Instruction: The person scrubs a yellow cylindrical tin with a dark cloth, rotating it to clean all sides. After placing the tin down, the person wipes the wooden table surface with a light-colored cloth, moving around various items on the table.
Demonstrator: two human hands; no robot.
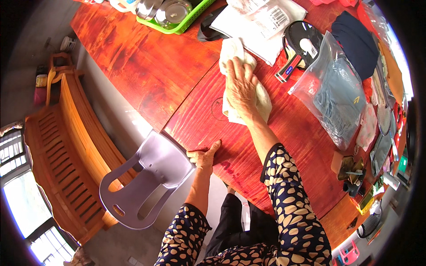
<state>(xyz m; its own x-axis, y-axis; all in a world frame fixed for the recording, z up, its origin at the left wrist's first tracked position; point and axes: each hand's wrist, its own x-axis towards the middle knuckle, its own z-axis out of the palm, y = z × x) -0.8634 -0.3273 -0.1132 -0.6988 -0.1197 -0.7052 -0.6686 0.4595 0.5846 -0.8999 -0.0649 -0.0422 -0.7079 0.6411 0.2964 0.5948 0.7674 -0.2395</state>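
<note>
My right hand (241, 88) lies flat on a folded white cloth (262, 101), fingers stretched forward and pressing it against the red wooden table (204, 111). Part of the cloth bunches up beyond my fingertips. At the table's near edge rests my left hand (204, 156), its thumb spread away from the other fingers and nothing visible in it. Just left of that hand stands a grey-purple plastic chair (162, 162), its seat close to the table edge. Dark wet-looking spots mark the tabletop near my left hand.
Right of the cloth lie a table tennis paddle case (306, 37), a clear zip bag of blue-grey fabric (330, 95) and a dark folded cloth (355, 44). White packages (262, 20) and a green basket (179, 29) holding metal bowls sit far off. A wooden bench (66, 164) stands left.
</note>
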